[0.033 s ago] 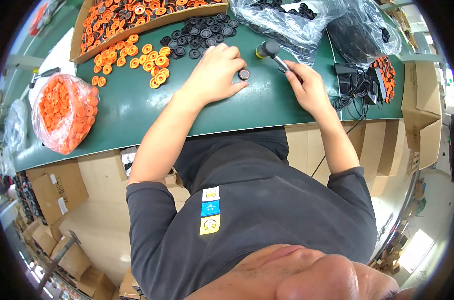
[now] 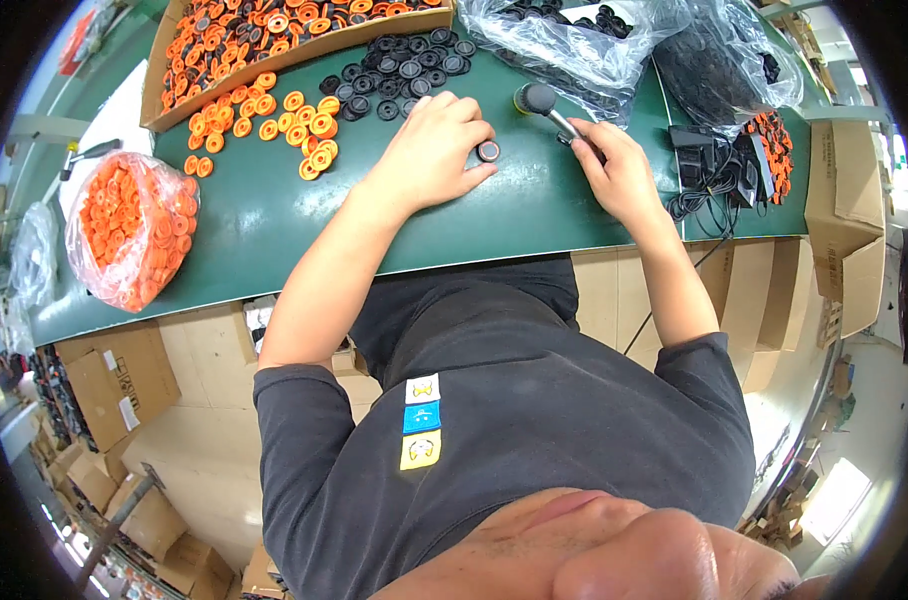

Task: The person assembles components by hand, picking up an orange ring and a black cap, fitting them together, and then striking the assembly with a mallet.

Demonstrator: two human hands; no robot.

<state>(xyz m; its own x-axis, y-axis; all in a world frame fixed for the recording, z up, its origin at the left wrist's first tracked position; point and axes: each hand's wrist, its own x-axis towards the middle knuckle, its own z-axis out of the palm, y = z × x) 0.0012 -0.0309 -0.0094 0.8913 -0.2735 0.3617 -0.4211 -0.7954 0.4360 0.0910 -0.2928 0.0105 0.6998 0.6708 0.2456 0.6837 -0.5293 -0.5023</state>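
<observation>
My left hand (image 2: 429, 152) rests on the green tabletop, its fingers curled and its thumb stretched out. Between index finger and thumb lies a small round dark part (image 2: 488, 151) with an orange-brown rim, steadied by the fingertips. In my right hand (image 2: 622, 172) is a small hammer (image 2: 537, 98), gripped by its handle. The hammer's dark round head, with a yellow face on its left side, is over the table just beyond and to the right of the small part. Black discs (image 2: 411, 68) are piled past my left hand, with loose orange discs (image 2: 312, 125) to their left.
A cardboard tray (image 2: 304, 50) of orange and black discs stands at the far left. Nearer lies a clear bag (image 2: 134, 230) of orange pieces. Clear bags (image 2: 614, 70) of black parts lie at the back right, beside black adapters with cables (image 2: 714, 170) and an open carton (image 2: 844, 210).
</observation>
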